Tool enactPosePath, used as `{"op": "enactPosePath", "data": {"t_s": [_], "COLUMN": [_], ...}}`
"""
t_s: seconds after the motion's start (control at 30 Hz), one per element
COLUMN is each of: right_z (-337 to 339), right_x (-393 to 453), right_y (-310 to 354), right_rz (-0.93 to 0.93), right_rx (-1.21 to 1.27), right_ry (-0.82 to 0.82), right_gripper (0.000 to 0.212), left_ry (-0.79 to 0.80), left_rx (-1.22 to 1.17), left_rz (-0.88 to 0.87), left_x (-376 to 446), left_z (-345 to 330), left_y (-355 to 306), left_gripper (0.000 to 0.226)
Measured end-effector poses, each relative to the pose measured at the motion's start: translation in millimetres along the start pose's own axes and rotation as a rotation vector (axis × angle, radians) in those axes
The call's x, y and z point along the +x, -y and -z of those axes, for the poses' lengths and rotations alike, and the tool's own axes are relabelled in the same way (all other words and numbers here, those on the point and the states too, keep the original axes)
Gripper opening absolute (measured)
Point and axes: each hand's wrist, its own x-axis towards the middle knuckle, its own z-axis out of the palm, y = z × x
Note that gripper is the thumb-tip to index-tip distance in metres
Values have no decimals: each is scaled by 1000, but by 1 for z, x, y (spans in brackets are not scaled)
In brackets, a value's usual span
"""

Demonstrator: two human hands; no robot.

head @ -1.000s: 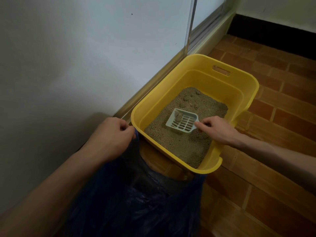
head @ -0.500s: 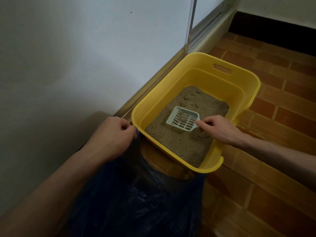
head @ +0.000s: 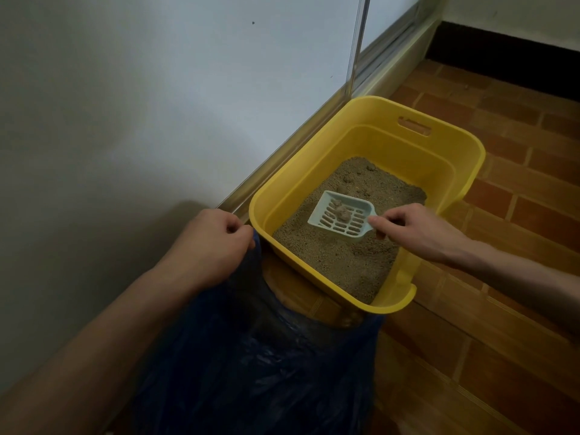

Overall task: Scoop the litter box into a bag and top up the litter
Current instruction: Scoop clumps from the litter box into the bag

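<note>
A yellow litter box [head: 317, 171] sits on the floor, holding sandy litter [head: 339, 262] with small clumps near its far side. My right hand [head: 411, 230] grips the handle of a pale slotted scoop [head: 329, 211], which lies over the litter with a clump [head: 342, 214] in its tray. The handle is hidden in my fingers. A dark blue plastic bag [head: 251, 365] hangs open just in front of the box. My left hand [head: 216, 243] pinches the bag's rim at the box's near left corner.
A white wall [head: 157, 105] with a metal rail along its base runs on the left, close behind the box. Brown brick-pattern tiles [head: 502, 309] cover the floor to the right. A black skirting strip lies at the far right.
The scoop has lifted slightly out of the litter and its clump now sits in the middle of the tray. My left hand has kept its hold on the bag.
</note>
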Motion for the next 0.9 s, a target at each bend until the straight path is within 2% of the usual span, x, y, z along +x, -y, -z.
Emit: {"op": "enactPosePath", "data": {"t_s": [0.33, 0.67, 0.9], "right_z": [14, -2, -32], "right_x": [-44, -49, -43], "right_y": [58, 106, 130], "right_rz": [101, 198, 267], "right_rx": [34, -71, -187], "right_ry": [183, 399, 369], "right_gripper": [50, 53, 56], "left_ry": [-19, 23, 78], "left_rx": [-21, -53, -94], "left_rz": [10, 20, 43], "left_x": [-4, -7, -17], "left_z": [4, 9, 19], "left_y": [0, 0, -1], "left_gripper": [26, 24, 23]}}
